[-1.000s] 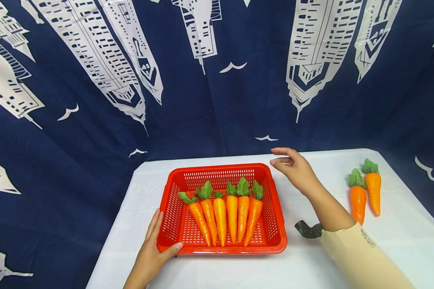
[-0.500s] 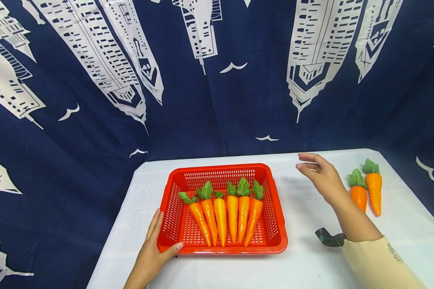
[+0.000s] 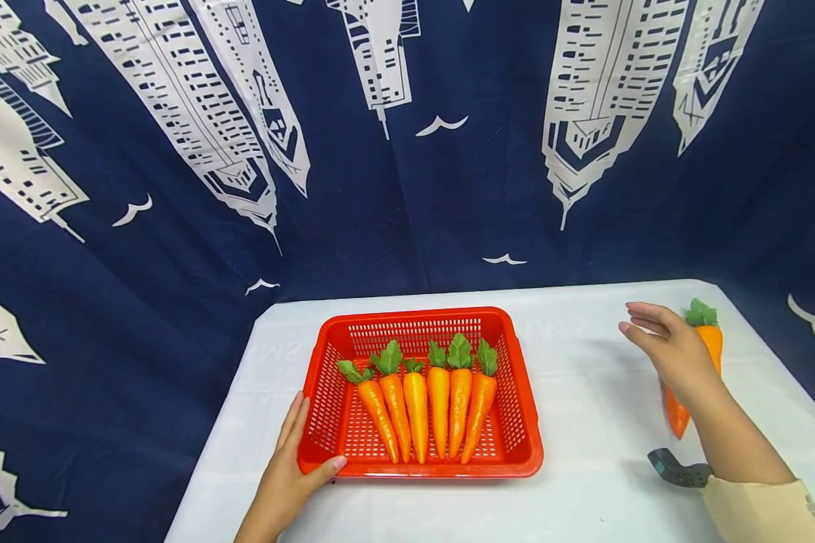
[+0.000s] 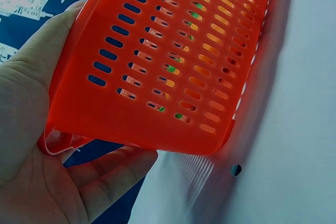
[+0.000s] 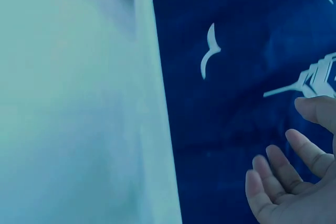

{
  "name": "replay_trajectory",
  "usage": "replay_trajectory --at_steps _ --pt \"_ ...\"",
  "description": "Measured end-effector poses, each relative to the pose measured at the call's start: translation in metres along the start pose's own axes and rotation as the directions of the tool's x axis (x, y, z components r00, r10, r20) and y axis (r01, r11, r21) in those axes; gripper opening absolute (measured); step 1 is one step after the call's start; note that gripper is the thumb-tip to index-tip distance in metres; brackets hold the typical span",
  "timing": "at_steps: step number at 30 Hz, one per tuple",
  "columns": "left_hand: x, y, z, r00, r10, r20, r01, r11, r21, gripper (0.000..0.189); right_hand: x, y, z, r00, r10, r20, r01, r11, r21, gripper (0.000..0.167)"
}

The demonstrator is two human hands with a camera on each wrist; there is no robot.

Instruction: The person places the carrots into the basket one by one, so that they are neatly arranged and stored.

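Observation:
A red plastic basket (image 3: 435,470) sits on the white table, with several orange carrots (image 3: 416,411) lying side by side in it, green tops pointing away. My left hand (image 3: 287,469) grips the basket's near left corner, thumb over the front rim and fingers along the left side. In the left wrist view, the basket's slotted wall (image 4: 157,66) lies between thumb and fingers. Over on the right, my right hand (image 3: 679,358) hovers with fingers loosely bent and nothing in them. Behind it are two more carrots, one (image 3: 676,413) mostly hidden by the hand, the other (image 3: 713,341) partly covered.
A dark curved piece (image 3: 679,469) sticks out from the right wrist at the sleeve. Behind the white table (image 3: 584,407) hangs a navy cloth (image 3: 407,226) printed with white buildings and birds.
My right hand has moved right, from beside the basket's far right corner to over the two carrots on the right. The left hand and the basket have stayed in place.

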State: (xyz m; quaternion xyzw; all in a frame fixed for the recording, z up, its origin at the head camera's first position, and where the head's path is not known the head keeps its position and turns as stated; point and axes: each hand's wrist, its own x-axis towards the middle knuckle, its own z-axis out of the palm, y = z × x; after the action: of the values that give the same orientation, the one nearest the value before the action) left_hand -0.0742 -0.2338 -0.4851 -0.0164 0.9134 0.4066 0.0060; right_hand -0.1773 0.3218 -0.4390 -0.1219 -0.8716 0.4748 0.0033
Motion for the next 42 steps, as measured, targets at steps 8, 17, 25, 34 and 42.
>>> replay_trajectory --at_steps 8,17,25,34,42 --pt "0.001 -0.001 0.000 1.000 0.006 -0.003 -0.006 1.000 -0.002 0.110 -0.003 0.029 -0.016 0.995 0.085 -0.051 -0.086 0.996 -0.027 0.083" --pt "0.003 0.000 0.000 1.000 0.015 -0.003 -0.015 1.000 -0.016 0.110 -0.008 0.052 -0.025 0.983 0.173 -0.064 -0.174 0.985 -0.007 0.086" --pt "0.000 0.001 0.000 1.000 0.011 0.004 -0.011 1.000 -0.005 0.111 -0.014 0.064 -0.028 0.980 0.195 -0.048 -0.196 0.980 -0.026 0.086" --pt "0.000 0.002 0.000 1.000 0.009 0.001 -0.009 1.000 -0.010 0.111 -0.015 0.073 -0.025 0.981 0.195 -0.004 -0.195 0.980 -0.046 0.086" --pt "0.000 0.000 0.000 1.000 0.005 -0.001 -0.005 1.000 -0.012 0.111 -0.018 0.076 -0.022 0.985 0.171 -0.029 -0.173 0.983 -0.069 0.079"
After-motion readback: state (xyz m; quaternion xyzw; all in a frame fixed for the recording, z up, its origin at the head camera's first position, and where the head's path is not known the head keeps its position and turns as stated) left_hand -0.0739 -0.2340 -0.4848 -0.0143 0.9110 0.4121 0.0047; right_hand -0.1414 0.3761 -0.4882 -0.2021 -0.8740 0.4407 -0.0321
